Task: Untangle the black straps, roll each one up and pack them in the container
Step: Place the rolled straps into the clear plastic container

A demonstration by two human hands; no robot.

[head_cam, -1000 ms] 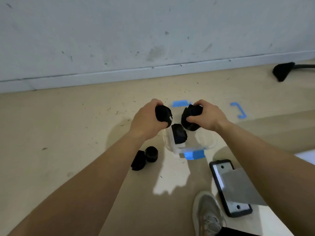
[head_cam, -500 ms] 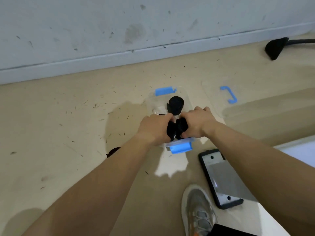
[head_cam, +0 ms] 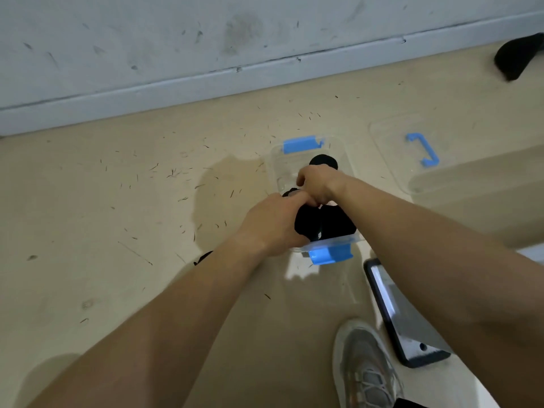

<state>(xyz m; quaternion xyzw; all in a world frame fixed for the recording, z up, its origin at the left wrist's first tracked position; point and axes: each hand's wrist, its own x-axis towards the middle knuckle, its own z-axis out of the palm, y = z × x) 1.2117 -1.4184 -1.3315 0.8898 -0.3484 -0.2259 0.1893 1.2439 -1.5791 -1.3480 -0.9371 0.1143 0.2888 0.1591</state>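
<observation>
A clear container (head_cam: 350, 172) with blue latches stands on the floor. At its far end sits one rolled black strap (head_cam: 323, 161). Two more rolled straps lie side by side at its near end, the left roll (head_cam: 307, 223) and the right roll (head_cam: 338, 222). My left hand (head_cam: 273, 222) grips the left roll from its left side, index finger over the top. My right hand (head_cam: 318, 184) hovers over the middle of the container with fingers curled downward. What those fingers touch is hidden. A small black bit (head_cam: 290, 192) shows beside them.
The clear lid with a blue handle (head_cam: 424, 148) lies right of the container. A black phone-like device (head_cam: 409, 328) and my shoe (head_cam: 365, 366) are at the near right. A black strap piece (head_cam: 203, 257) peeks out beside my left forearm. The wall runs along the back.
Both hands brought their rolled straps down into the near end of the container. My right hand has since moved off its roll toward the container's middle.
</observation>
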